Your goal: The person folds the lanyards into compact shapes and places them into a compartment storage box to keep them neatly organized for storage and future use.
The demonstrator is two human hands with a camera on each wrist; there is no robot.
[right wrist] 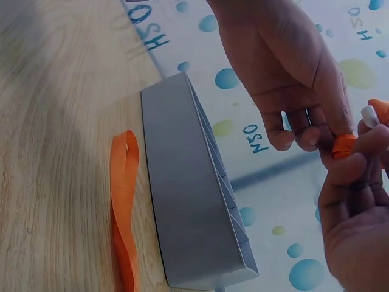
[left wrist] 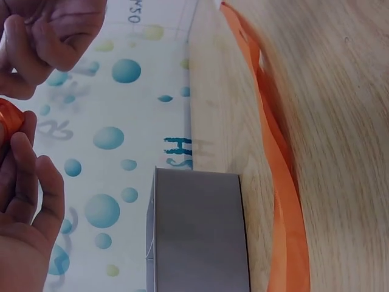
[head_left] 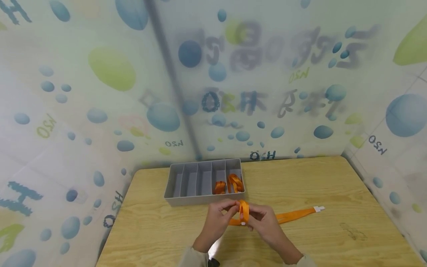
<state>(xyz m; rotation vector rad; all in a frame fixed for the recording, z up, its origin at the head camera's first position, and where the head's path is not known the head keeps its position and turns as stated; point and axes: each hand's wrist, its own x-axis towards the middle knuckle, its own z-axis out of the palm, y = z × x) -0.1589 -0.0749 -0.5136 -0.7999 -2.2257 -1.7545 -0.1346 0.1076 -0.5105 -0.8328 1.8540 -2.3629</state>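
One orange ribbon (head_left: pixel 244 210) pinched from both sides

Pinching with the left grip (head_left: pixel 217 220) at 9 o'clock and the right grip (head_left: pixel 265 221) at 3 o'clock, holding the ribbon in an upright loop over the tabletop (head_left: pixel 150 222), with a small white clip (head_left: pixel 242 223) at its 6 o'clock side. Seems to call for neat coiling: best to keep each layer flat, line up the edges, steady the core with one thumb and wind with the other, without twisting.

Stretched along the tabletop toward 3 o'clock: a loose strip (head_left: pixel 295 215), tipped with a white end piece (head_left: pixel 319 208); cannot tell whether joined to the held ribbon.

At 10 o'clock from the loop, a grey box (head_left: pixel 191 200) with five compartments. Inside, second from the 3 o'clock end, a compact orange roll (head_left: pixel 219 187); in the end compartment, a looser orange coil (head_left: pixel 236 183).
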